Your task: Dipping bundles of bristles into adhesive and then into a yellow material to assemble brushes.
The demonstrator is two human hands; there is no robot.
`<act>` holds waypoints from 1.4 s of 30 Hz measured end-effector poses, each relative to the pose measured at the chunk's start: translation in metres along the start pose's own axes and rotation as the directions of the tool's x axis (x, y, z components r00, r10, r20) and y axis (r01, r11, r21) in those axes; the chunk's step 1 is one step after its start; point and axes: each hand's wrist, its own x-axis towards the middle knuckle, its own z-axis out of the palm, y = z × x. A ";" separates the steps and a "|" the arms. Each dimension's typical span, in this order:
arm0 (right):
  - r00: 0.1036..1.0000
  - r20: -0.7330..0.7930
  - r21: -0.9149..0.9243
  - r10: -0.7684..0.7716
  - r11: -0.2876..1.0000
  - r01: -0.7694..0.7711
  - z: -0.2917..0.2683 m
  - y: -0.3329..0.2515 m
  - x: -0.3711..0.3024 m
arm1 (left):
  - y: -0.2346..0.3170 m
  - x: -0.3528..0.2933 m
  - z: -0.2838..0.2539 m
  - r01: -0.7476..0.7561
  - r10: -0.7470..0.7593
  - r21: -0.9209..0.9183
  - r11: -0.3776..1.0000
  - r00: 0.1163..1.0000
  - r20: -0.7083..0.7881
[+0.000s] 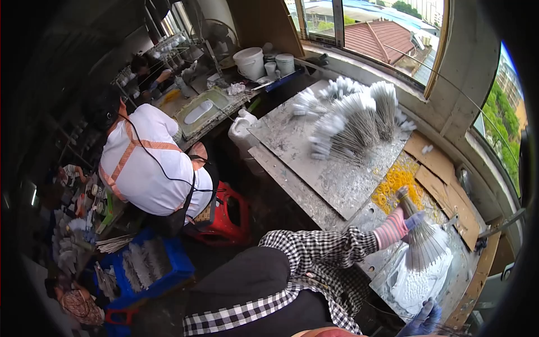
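Head view, left hand (pixel 412 220) gripping wires (pixel 425 250), right hand (pixel 425 320) near table edge (pixel 386 288)

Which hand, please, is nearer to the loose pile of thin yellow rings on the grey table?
Left. The left hand, gripping thin grey rods, is beside the yellow rings; the right hand is farther off, beyond the white smeared patch.

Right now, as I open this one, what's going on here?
The person's left hand grips a bundle of thin sticks, fanned out above or against a white patch on the table; which one is hard to tell. The gloved right hand is near the patch's lower edge, with nothing visible in it. Yellow rings lie scattered beyond the left hand, and similar white-tipped bundles are heaped on a board. A co-worker in white has their back turned.
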 end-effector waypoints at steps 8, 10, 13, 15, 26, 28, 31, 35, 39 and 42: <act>0.997 0.060 0.047 0.040 0.998 -0.042 0.104 -0.088 -0.019 | -0.041 -0.078 -0.043 0.542 -0.839 -0.795 0.271 0.539 0.081; 0.993 0.103 0.044 0.066 0.997 -0.070 0.106 -0.079 -0.012 | -0.012 -0.081 -0.037 0.604 -0.937 -0.771 0.203 0.349 0.026; 0.990 0.131 0.039 0.046 0.998 -0.052 0.116 -0.090 -0.011 | -0.113 -0.089 -0.075 0.564 -0.857 -0.786 0.252 0.508 0.091; 0.967 0.224 -0.060 0.119 0.992 -0.108 0.120 -0.100 -0.009 | -0.141 -0.083 -0.083 0.567 -0.861 -0.774 0.284 0.505 0.054; 0.892 0.431 0.040 0.135 0.985 -0.169 0.143 -0.081 -0.023 | -0.042 -0.102 -0.084 0.282 -0.708 -0.958 0.054 0.687 0.163; 0.794 0.597 0.065 0.115 0.979 -0.191 0.154 -0.078 -0.030 | -0.042 -0.096 -0.089 0.299 -0.718 -0.935 0.190 0.692 0.075; 0.668 0.744 0.231 -0.036 0.951 -0.207 0.188 -0.039 -0.047 | 0.004 -0.084 -0.105 0.006 -0.368 -0.914 0.405 0.917 -0.157; 0.407 0.903 0.304 -0.139 0.876 -0.376 0.215 -0.080 -0.066 | 0.074 -0.102 -0.128 -0.520 0.382 -0.082 0.850 0.718 -0.582; 0.201 0.956 0.288 -0.212 0.571 -0.768 0.244 -0.109 -0.062 | 0.114 -0.131 -0.138 -0.711 0.863 0.660 0.242 0.469 0.189; 0.024 0.981 0.104 -0.193 0.420 -0.902 0.246 -0.065 -0.026 | 0.106 -0.158 -0.138 -0.754 0.638 0.650 0.100 0.550 0.539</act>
